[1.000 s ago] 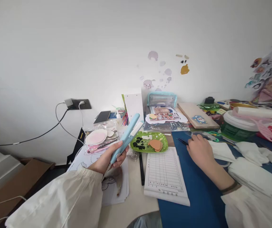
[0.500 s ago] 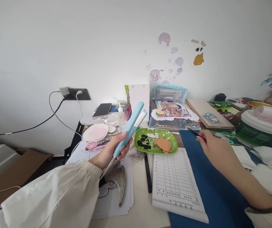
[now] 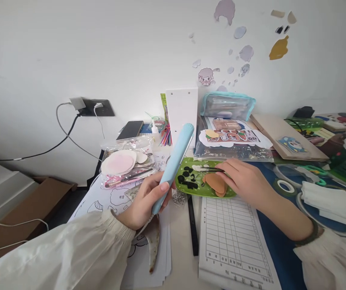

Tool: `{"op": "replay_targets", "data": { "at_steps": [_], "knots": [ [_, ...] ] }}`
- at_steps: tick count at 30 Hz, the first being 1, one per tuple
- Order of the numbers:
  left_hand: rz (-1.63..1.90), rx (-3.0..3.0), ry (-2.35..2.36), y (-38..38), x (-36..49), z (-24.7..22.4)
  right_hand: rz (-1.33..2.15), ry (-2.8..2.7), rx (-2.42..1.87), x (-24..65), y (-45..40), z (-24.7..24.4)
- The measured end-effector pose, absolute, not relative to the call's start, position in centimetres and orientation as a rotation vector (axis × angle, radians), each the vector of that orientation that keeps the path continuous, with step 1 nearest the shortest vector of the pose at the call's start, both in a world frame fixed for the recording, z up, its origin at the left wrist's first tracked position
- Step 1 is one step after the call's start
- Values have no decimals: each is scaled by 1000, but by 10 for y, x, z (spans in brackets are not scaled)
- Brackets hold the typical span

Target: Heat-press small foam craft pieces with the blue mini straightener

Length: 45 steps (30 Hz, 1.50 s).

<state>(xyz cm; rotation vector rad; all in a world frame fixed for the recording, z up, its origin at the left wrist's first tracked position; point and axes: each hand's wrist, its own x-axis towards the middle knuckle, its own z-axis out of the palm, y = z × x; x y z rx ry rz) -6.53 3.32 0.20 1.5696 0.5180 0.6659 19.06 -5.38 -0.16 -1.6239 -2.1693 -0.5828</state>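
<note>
"While L hand (image 3: 147, 197) gripped lt-blue hair straightener (image 3: 173, 169), which way'd it point?"
"Upward, beyond that hand. R hand (image 3: 243, 177) pinched dk tweezers (image 3: 213, 170) over green tray (image 3: 201, 194), tips nr white cutouts (image 3: 196, 167), brown cutouts (image 3: 216, 183) nearby."

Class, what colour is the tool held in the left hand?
The tool is light blue; the head view shows it best.

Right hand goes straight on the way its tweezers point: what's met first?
With tweezers leading, the right hand would likely meet the white pieces on the green tray; whether the tips touch them now is unclear.
</note>
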Motion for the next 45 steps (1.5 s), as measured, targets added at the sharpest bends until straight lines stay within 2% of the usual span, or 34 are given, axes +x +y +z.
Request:
{"op": "replay_targets", "data": {
  "at_steps": [7, 21, 45],
  "knots": [
    [641, 1558, 516, 32, -59, 3, -568, -2259, -1526, 190, -50, -1],
    [570, 1273, 808, 6, -62, 27, -819, -2318, -1281, 189, -51, -4],
    [521, 1277, 947, 1, -67, 18, -1055, -2260, -1143, 184, -56, 5]
  ]
}}
